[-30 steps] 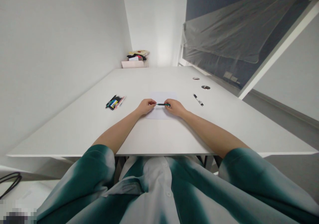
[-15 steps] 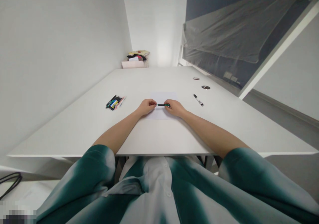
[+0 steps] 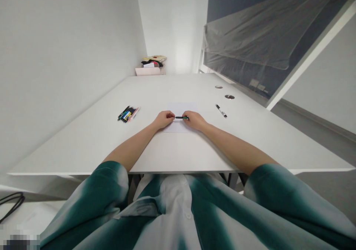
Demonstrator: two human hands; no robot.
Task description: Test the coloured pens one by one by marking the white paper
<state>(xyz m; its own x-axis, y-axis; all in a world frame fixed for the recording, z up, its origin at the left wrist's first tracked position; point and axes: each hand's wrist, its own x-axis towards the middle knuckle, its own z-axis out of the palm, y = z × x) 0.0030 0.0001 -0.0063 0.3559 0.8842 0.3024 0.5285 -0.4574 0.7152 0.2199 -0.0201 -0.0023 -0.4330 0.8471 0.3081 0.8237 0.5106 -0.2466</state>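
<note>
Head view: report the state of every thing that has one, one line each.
Slim black-and-green pen: held level at both ends
Bare left hand: fingertips closed on the pen's left end
Bare right hand: closed around the pen's right end
White rectangular paper sheet: flat, partly covered
Slim multicoloured pens: bunched side by side
Black-and-white pen: lying alone, slanted
Pale pink box: filled above its rim
Clear plastic sheet: wrinkled

Pens (image 3: pixel 128 114) left of paper (image 3: pixel 179 127), single pen (image 3: pixel 221 111) right, box (image 3: pixel 148 71) behind
</note>
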